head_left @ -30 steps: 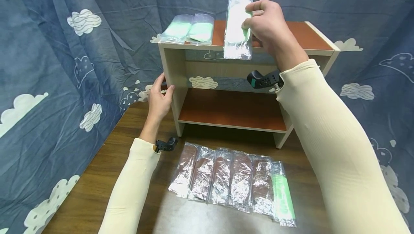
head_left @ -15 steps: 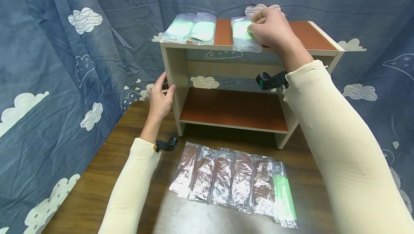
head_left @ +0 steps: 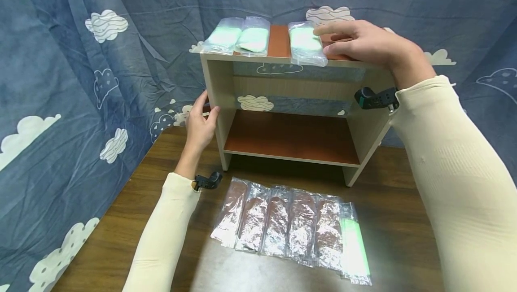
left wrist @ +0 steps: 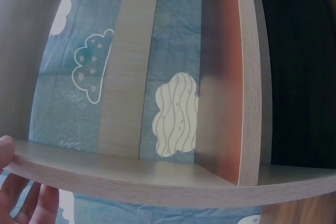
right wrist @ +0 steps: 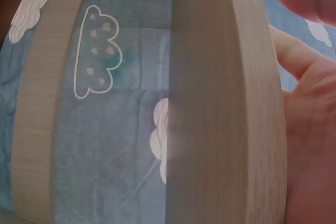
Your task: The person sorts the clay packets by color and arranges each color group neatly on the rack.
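My left hand (head_left: pixel 199 121) holds the left side panel of a small wooden shelf unit (head_left: pixel 211 99), thumb at its front edge and fingers along the outside. In the left wrist view the thumb (left wrist: pixel 5 151) shows on one side of that panel, with fingers below it. My right hand (head_left: pixel 363 43) is over the top board (head_left: pixel 278 41), its fingertips right at the edge of a clear packet with pale green contents (head_left: pixel 304 43) and holding nothing. That packet overhangs the front edge slightly. Two similar green packets, a left one (head_left: pixel 223 36) and a right one (head_left: pixel 253 36), lie side by side at the board's left end.
Before the shelf, several clear packets with brown contents (head_left: pixel 278 220) lie in an overlapping row on the wooden table (head_left: pixel 133 211). A green packet (head_left: pixel 354 242) ends the row at the right. The lower shelf board (head_left: pixel 291 135) is reddish brown. A blue cloud-patterned cloth (head_left: pixel 153 23) hangs behind.
My right hand lowered the green packet flat onto the top board, let go of it and drew off to the right. The left hand stayed on the side panel.
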Available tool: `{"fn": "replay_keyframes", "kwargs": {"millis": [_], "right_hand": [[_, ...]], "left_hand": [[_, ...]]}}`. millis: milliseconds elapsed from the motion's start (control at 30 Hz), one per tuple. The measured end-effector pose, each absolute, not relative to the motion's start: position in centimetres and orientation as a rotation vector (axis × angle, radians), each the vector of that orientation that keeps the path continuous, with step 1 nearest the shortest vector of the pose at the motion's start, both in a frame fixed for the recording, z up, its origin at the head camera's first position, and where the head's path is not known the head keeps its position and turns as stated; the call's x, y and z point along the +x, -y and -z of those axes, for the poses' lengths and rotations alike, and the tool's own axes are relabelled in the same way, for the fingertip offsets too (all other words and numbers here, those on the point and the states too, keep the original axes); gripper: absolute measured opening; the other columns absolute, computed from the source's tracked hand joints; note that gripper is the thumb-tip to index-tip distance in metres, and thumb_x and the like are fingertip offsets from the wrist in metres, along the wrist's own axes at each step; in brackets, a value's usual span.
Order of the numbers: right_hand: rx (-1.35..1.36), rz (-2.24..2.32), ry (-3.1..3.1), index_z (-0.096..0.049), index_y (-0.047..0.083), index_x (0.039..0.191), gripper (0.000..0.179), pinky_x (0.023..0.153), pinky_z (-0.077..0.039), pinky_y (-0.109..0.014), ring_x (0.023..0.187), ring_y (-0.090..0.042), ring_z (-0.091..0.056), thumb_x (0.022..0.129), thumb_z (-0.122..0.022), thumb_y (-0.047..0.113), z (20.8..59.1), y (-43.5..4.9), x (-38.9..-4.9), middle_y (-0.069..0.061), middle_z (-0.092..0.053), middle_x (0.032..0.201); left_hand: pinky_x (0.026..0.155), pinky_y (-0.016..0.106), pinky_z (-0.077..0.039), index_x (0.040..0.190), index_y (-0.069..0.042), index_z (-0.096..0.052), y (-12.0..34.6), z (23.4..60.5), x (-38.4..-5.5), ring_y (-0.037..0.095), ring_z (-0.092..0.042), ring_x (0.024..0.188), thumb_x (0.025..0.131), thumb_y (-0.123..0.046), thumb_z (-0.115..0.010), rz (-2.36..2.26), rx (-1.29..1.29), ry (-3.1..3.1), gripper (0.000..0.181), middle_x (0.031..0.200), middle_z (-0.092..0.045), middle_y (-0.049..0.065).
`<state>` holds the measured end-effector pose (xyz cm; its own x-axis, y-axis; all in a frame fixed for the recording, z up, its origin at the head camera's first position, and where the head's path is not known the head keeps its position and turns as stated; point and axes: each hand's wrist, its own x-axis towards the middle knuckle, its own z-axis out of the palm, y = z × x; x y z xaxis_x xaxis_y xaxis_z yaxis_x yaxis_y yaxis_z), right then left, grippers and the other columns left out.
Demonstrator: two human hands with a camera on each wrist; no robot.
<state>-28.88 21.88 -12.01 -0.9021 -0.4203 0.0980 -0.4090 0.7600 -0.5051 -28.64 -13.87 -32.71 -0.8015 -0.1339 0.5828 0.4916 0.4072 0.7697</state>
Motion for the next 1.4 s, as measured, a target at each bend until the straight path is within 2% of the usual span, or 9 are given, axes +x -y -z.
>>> {"fn": "replay_keyframes", "kwargs": {"millis": [367, 567, 700, 767, 900, 967, 1033, 1167, 1400], "right_hand": [[-0.765, 0.734, -2.888, -0.027, 0.021, 0.158, 0.063, 0.116, -0.025, -0.067, 0.147, -0.041, -0.029, 0.101, -0.049, 0.037, 12.1, -21.2, -28.9, -0.021, -0.029, 0.161], [-0.789, 0.686, -2.918, -0.030, 0.020, 0.157, 0.060, 0.106, -0.033, -0.059, 0.129, -0.035, -0.039, 0.101, -0.047, 0.035, 12.1, -20.9, -29.2, -0.020, -0.040, 0.151], [-0.773, 0.693, -2.906, -0.030, 0.020, 0.157, 0.062, 0.110, -0.034, -0.059, 0.136, -0.036, -0.040, 0.100, -0.048, 0.034, 11.9, -20.3, -29.6, -0.021, -0.037, 0.155], [-0.749, 0.704, -2.892, -0.027, 0.020, 0.158, 0.063, 0.116, -0.030, -0.062, 0.145, -0.039, -0.033, 0.100, -0.048, 0.035, 11.8, -19.9, -29.8, -0.021, -0.030, 0.160], [-0.726, 0.717, -2.883, -0.025, 0.021, 0.158, 0.064, 0.118, -0.027, -0.063, 0.148, -0.040, -0.028, 0.100, -0.046, 0.034, 11.8, -19.3, -30.1, -0.021, -0.025, 0.163], [-0.726, 0.715, -2.887, -0.024, 0.021, 0.159, 0.063, 0.118, -0.026, -0.064, 0.149, -0.040, -0.026, 0.100, -0.045, 0.033, 11.8, -19.1, -30.2, -0.020, -0.024, 0.163], [-0.722, 0.714, -2.894, -0.025, 0.021, 0.159, 0.063, 0.119, -0.026, -0.063, 0.150, -0.039, -0.025, 0.100, -0.044, 0.033, 11.8, -18.9, -30.4, -0.019, -0.024, 0.164], [-0.699, 0.688, -2.925, -0.026, 0.024, 0.158, 0.062, 0.117, -0.028, -0.061, 0.144, -0.035, -0.029, 0.099, -0.043, 0.031, 11.7, -18.2, -30.8, -0.016, -0.026, 0.163], [-0.645, 0.675, -2.948, -0.029, 0.025, 0.157, 0.063, 0.107, -0.033, -0.051, 0.132, -0.032, -0.034, 0.097, -0.044, 0.030, 11.6, -17.4, -31.3, -0.014, -0.032, 0.160]], "left_hand": [[0.091, 0.050, -0.059, 0.145, -0.009, -0.049, 14.1, 33.1, -28.7, 0.035, -0.065, 0.116, 0.095, -0.006, -0.060, 1.409, -0.299, 2.099, 0.051, 0.138, -0.059, 0.016], [0.090, 0.049, -0.059, 0.144, -0.009, -0.050, 14.1, 33.1, -28.8, 0.033, -0.066, 0.115, 0.095, -0.008, -0.061, 1.358, -0.284, 2.112, 0.050, 0.137, -0.061, 0.016], [0.095, 0.047, -0.057, 0.143, -0.011, -0.052, 14.2, 33.0, -28.8, 0.033, -0.067, 0.115, 0.095, -0.010, -0.062, 1.306, -0.263, 2.126, 0.050, 0.135, -0.063, 0.015], [0.095, 0.047, -0.055, 0.143, -0.012, -0.052, 14.2, 32.9, -28.7, 0.033, -0.067, 0.114, 0.094, -0.011, -0.063, 1.289, -0.255, 2.129, 0.050, 0.134, -0.064, 0.014], [0.095, 0.045, -0.057, 0.143, -0.011, -0.052, 14.1, 32.9, -28.6, 0.032, -0.068, 0.114, 0.094, -0.011, -0.063, 1.296, -0.255, 2.129, 0.050, 0.133, -0.064, 0.015], [0.089, 0.047, -0.060, 0.143, -0.010, -0.052, 14.1, 32.9, -28.5, 0.033, -0.068, 0.114, 0.095, -0.011, -0.062, 1.303, -0.260, 2.130, 0.050, 0.133, -0.064, 0.016], [0.089, 0.046, -0.060, 0.143, -0.011, -0.052, 14.0, 33.0, -28.6, 0.032, -0.068, 0.114, 0.095, -0.011, -0.062, 1.300, -0.261, 2.132, 0.049, 0.133, -0.064, 0.015], [0.087, 0.047, -0.060, 0.143, -0.012, -0.053, 14.0, 32.9, -28.7, 0.032, -0.069, 0.113, 0.095, -0.012, -0.063, 1.266, -0.252, 2.134, 0.050, 0.134, -0.064, 0.014], [0.086, 0.048, -0.060, 0.143, -0.013, -0.053, 13.8, 33.1, -28.6, 0.032, -0.068, 0.114, 0.094, -0.010, -0.063, 1.300, -0.263, 2.131, 0.050, 0.135, -0.063, 0.013]]}}
